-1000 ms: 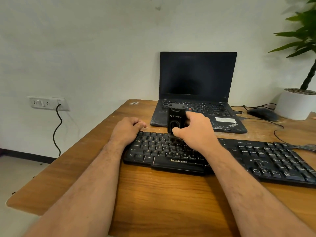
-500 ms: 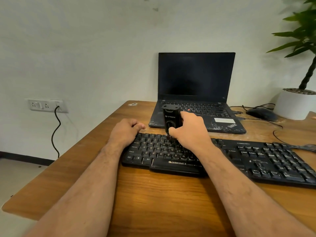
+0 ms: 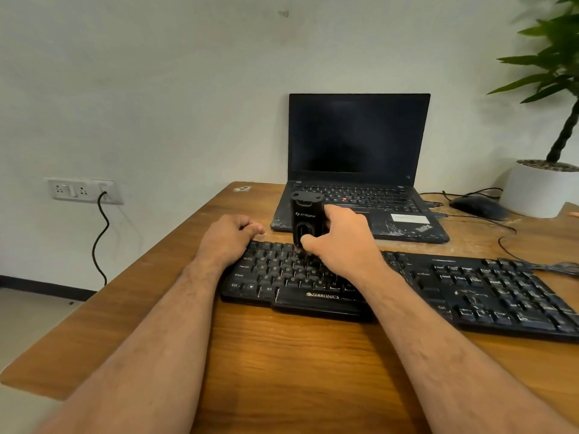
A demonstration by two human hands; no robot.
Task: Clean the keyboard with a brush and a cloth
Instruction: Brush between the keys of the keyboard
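Right hand [image 3: 343, 245] holds black brush [image 3: 306, 221] upright on Zebronics keyboard [image 3: 407, 286].

Keyboard: black, full-size, white legends, lies across the wooden surface [image 3: 282, 355] in front of an open ThinkPad laptop [image 3: 358, 170], screen dark. Brush: boxy black body with a faint logo, bristle end down on the upper key rows, left half; fingers and thumb wrapped round it. Left hand [image 3: 227, 238] rests at the keyboard's far left corner, fingers curled; what they close on, cannot tell.
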